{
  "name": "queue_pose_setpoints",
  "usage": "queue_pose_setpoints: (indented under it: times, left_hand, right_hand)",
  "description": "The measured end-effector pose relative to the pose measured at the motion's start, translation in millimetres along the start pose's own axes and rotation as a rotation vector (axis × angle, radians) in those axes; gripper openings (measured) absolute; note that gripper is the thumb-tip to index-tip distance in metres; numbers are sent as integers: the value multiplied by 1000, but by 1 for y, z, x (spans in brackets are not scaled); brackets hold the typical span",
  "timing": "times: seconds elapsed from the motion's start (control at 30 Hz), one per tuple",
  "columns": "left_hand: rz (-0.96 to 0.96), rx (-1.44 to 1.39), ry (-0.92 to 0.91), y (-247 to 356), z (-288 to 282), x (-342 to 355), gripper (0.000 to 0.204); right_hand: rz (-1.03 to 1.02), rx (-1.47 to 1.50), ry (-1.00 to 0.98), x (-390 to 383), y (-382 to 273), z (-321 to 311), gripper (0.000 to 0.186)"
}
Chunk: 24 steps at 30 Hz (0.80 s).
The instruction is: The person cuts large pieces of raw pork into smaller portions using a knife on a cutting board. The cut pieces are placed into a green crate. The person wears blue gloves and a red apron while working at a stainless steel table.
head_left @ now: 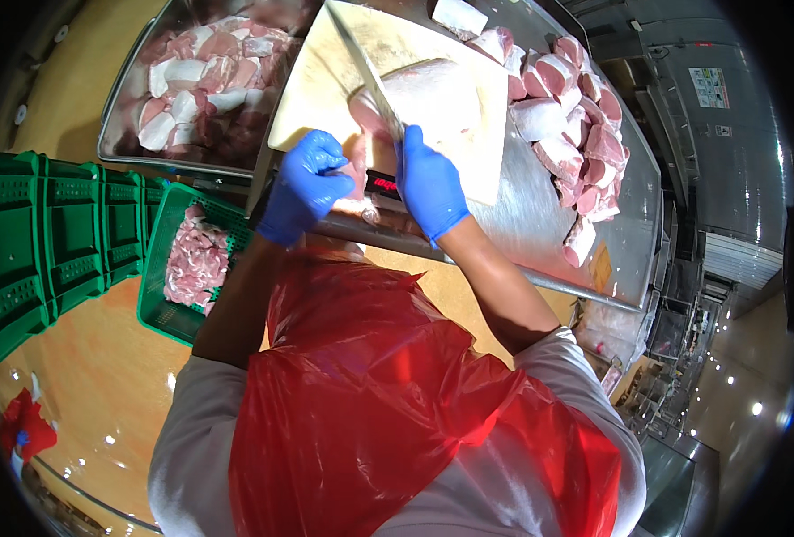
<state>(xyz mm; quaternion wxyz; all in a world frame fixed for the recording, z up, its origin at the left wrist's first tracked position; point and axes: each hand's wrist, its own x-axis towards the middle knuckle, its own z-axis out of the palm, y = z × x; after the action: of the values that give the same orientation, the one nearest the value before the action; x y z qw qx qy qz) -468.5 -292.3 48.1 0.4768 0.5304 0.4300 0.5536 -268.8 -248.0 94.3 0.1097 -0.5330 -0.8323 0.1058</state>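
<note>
My right hand (431,185), in a blue glove, is wrapped round the handle of a long knife (363,70). Its blade points up and away to the left, over a large pale piece of meat (428,94) on the white cutting board (318,109). My left hand (305,186), also gloved in blue, is closed with fingers curled on a thin strip of pink meat (357,170) at the board's near edge. Part of that strip hangs down in front of a small red-lit display (384,184) between my hands.
Many cut meat pieces (585,134) are heaped on the steel table (540,233) at the right. A metal tray (115,134) of meat chunks stands at the far left. Below it, a green crate (152,295) holds trimmings, beside stacked green crates (61,224). Someone in red (26,425) appears lower left.
</note>
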Motion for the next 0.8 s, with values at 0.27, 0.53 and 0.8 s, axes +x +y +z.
queue_pose_setpoints:
  times: [0.27,0.53,0.8]
  left_hand:
    - [-107,-449,201,1,-130,2,27]
    - [-536,1148,205,-78,-247,-150,27]
    - [170,488,299,11,41,29,16]
  right_hand:
    - [70,-247,-463,-134,41,-96,24]
    - [150,32,-166,-124,20,-88,27]
    - [-77,230,321,2,-20,-36,23]
